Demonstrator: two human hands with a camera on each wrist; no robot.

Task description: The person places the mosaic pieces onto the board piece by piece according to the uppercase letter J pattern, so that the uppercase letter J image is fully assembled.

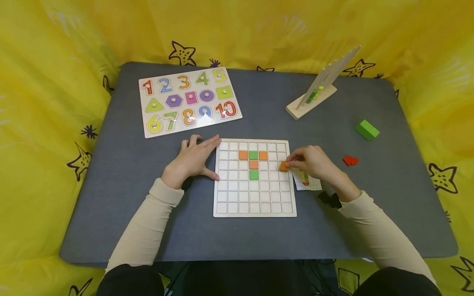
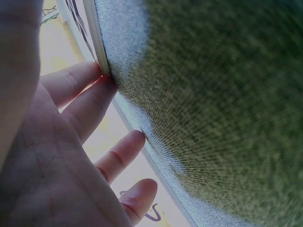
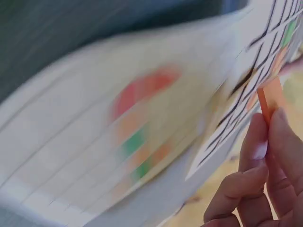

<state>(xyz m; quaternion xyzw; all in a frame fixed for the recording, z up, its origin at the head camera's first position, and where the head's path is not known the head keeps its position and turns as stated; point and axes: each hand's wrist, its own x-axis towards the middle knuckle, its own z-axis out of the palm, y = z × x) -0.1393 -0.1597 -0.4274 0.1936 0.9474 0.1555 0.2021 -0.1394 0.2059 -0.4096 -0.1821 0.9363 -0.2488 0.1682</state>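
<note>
A white wooden grid board (image 1: 237,197) lies on the table, bearing orange and green square tiles in a T shape, such as the green tile (image 1: 254,174). My left hand (image 1: 190,160) touches the board's left edge with spread fingers. Between thumb and fingertips, my right hand (image 1: 312,162) pinches an orange tile (image 3: 271,97) over the board's right edge. Partly beneath that hand, a paper pattern card (image 1: 312,184) shows a coloured figure with a red end; it looks blurred in the right wrist view.
A number puzzle board (image 1: 174,135) lies at the back left. At the back right stands a wooden peg rack (image 1: 296,112) with green and yellow beads. A green block (image 1: 367,130) and red pieces (image 1: 350,160) lie to the right. Yellow cloth (image 1: 237,24) surrounds the table.
</note>
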